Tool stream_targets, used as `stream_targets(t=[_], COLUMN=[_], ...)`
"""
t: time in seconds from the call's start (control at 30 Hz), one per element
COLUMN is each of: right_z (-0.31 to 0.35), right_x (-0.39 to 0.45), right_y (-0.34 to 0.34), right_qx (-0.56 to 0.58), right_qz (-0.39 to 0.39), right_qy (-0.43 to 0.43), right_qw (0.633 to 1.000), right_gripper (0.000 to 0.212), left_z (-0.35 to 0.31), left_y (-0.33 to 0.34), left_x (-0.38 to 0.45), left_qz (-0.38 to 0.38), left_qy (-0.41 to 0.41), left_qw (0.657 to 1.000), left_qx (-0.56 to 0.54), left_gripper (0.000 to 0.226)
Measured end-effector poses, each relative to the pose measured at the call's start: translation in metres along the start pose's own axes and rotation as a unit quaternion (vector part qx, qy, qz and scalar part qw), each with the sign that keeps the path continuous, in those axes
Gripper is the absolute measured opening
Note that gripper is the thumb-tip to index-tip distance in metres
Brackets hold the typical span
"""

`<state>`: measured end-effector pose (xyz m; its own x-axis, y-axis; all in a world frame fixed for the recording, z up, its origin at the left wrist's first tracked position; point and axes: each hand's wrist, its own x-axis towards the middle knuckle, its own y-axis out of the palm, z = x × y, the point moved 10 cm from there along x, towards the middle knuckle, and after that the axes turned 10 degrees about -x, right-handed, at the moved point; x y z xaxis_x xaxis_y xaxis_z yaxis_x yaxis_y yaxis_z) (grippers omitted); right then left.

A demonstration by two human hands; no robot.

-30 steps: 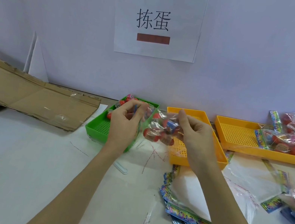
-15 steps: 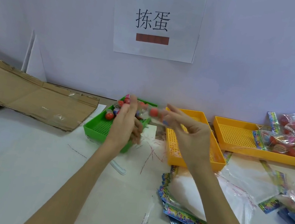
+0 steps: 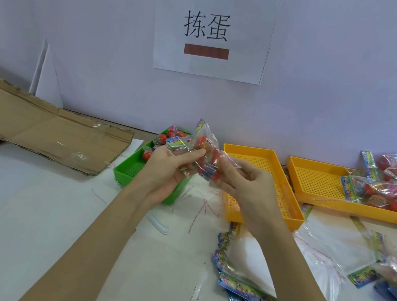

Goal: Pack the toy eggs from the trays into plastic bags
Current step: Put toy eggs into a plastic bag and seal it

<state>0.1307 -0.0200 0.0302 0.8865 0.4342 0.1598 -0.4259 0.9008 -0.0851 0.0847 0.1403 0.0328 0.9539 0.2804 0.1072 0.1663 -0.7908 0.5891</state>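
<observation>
Both hands, the left hand (image 3: 170,169) and right hand (image 3: 252,186), pinched a clear plastic bag of red toy eggs (image 3: 205,158) above the green perforated tray (image 3: 132,170) near the desk's far edge; a slack pinch risked spilling eggs.

A clear plastic bag (image 3: 205,155) of red toy eggs is held above the white counter (image 3: 22,212) by both hands, the left grip (image 3: 166,168) and the right grip (image 3: 249,188) pinching it; a green tray (image 3: 132,170) and two yellow trays (image 3: 288,192) are seen behind
</observation>
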Motion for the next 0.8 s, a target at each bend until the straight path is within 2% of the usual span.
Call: stream_targets(t=[0.07,0.13,0.2,0.33,0.43,0.53,0.6,0.67,0.8], right_z=[-0.002,-0.004,-0.009,-0.016,-0.016,-0.012,-0.015,-0.017,-0.019], right_x=[-0.001,0.0,0.001,-0.002,-0.001,-0.002,-0.008,-0.013,-0.014], right_y=[-0.001,-0.003,-0.004,0.006,0.003,0.013,0.027,0.036,0.034], right_qx=[0.026,0.027,0.047,0.128,0.137,0.133,0.124,0.102,0.073], right_qz=[0.017,0.016,0.025,0.037,0.008,0.085,0.164,0.213,0.224], right_qy=[0.012,0.024,0.052,0.103,0.109,0.115,0.134,0.138,0.151], right_qw=[0.999,0.999,0.997,0.986,0.985,0.981,0.969,0.962,0.96], right_gripper=[0.032,0.027,0.024,0.023,0.023,0.035,0.048,0.053,0.047], left_z=[0.003,0.002,-0.003,-0.012,-0.023,-0.035,-0.038,-0.042,-0.04], left_y=[-0.002,-0.014,-0.026,-0.031,-0.028,-0.021,-0.017,-0.01,-0.022], left_x=[0.001,0.001,0.0,-0.005,-0.011,-0.018,-0.02,-0.021,-0.019], left_qz=[-0.016,-0.068,-0.117,-0.153,-0.173,-0.169,-0.154,-0.133,-0.162], left_qy=[-0.013,-0.011,0.02,0.093,0.168,0.239,0.261,0.279,0.259], left_qw=[1.0,0.997,0.992,0.983,0.97,0.949,0.941,0.928,0.931], left_qx=[-0.022,-0.04,-0.044,-0.042,0.027,0.114,0.148,0.206,0.199], left_gripper=[0.025,0.026,0.021,0.023,0.019,0.01,0.011,0.014,0.007])
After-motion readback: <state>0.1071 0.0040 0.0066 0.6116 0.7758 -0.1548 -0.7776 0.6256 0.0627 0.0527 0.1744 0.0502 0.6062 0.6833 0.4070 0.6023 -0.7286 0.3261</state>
